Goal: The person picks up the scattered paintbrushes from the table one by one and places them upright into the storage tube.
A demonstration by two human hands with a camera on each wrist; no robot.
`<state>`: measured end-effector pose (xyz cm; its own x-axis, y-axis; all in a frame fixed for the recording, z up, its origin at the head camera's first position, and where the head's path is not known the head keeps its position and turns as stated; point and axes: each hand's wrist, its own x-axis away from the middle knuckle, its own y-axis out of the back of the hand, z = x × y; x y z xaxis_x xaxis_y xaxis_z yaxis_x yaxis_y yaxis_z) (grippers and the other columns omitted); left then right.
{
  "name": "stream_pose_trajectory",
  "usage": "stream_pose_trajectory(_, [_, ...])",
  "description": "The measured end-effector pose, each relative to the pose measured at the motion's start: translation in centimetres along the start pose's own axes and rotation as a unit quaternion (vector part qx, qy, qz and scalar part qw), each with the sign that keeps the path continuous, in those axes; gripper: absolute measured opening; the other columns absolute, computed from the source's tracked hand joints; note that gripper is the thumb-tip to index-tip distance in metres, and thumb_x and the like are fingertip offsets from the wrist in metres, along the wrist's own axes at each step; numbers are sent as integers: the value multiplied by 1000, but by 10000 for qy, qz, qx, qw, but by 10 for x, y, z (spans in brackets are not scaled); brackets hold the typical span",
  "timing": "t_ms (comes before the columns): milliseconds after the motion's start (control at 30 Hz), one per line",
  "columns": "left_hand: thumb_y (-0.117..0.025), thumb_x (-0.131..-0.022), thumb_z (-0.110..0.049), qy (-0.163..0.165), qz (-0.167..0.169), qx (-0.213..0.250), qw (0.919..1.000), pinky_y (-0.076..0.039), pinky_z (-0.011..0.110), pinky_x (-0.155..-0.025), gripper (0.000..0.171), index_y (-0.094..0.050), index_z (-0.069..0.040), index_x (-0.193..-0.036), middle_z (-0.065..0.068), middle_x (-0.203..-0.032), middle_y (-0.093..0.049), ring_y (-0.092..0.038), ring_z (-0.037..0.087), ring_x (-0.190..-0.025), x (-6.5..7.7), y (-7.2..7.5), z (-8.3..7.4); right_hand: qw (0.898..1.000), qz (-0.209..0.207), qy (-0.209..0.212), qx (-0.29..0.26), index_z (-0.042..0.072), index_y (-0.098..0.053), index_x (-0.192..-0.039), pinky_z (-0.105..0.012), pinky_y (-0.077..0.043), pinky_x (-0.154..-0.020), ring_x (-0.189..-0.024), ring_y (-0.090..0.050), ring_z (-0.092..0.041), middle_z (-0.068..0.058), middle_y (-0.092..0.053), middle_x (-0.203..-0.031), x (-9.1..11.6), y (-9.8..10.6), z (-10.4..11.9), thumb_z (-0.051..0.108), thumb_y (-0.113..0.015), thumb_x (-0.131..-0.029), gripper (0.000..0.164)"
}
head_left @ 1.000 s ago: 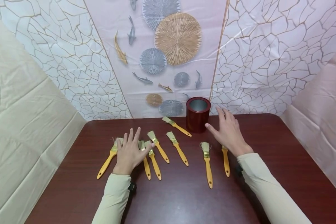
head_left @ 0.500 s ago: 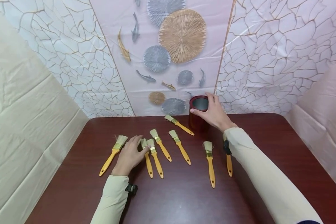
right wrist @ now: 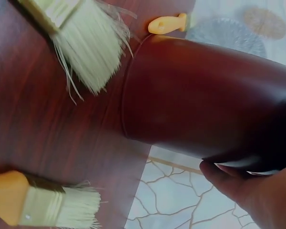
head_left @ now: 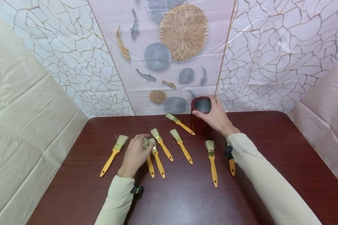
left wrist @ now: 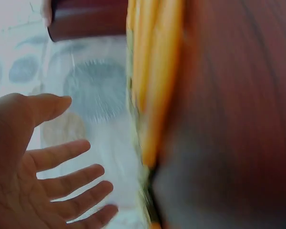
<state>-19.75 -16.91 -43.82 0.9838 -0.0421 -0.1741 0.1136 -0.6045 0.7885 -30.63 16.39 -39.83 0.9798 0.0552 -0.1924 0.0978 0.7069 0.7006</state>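
Note:
The thumb and fingers of my right hand grip the rim of a dark red can, its mouth facing up. In the right wrist view the can stands with its base at the table, two brush heads nearby. My left hand hovers over two close-lying paintbrushes, partly hiding their pale bristles. The left wrist view shows that hand with fingers apart and loosely bent, nothing between them. Yellow handles are blurred beside it.
More yellow-handled paintbrushes lie on the dark red table: one at the left, several in the middle, one touching or very near the can, one at the right. Another brush is partly under the right sleeve. A patterned backdrop stands behind.
My right hand has reached left and back and taken hold of the can's rim. My left hand has drawn its spread fingers in and moved slightly right over the paired brushes.

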Motion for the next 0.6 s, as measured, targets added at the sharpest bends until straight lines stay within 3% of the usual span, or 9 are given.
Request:
stream_pose_trajectory(133, [-76, -100, -29, -67, 138, 336, 9993, -58, 42, -79, 49, -65, 1, -137, 17, -118, -69, -67, 27, -96, -6, -10, -22, 10000, -49, -35, -34, 15, -24, -167, -61, -50, -101, -123, -54, -41, -22, -33, -155, 11, 2, 5, 76, -71, -85, 112])
stream_pose_trajectory(233, [-77, -99, -27, 6, 444, 616, 9971, -49, 33, -58, 52, -62, 4, -139, 11, -96, -68, -60, 18, -68, -12, -20, -35, 9999, -54, -94, 9, 15, -25, -167, -62, -51, -99, -121, -55, -42, -20, -34, -154, 20, 1, 9, 79, -71, -83, 115])
stream_pose_trajectory(433, [-78, -98, -31, 597, 1037, 597, 9910, -47, 29, -56, 53, -64, 5, -134, 4, -75, -67, -59, 14, -57, -23, -41, -52, 9998, 79, -131, 107, 17, -20, -169, -62, -53, -96, -120, -58, -45, -21, -33, -157, 39, -5, 17, 83, -68, -82, 119])
stream_pose_trajectory(600, [-81, -95, -31, 826, 1086, 467, 9895, -48, 32, -55, 35, -72, 3, -98, 7, -68, -67, -64, 18, -56, -33, -56, -64, 9998, 96, -51, 165, 16, -17, -169, -59, -56, -92, -112, -63, -44, -21, -30, -159, 56, -11, 21, 82, -61, -88, 114])
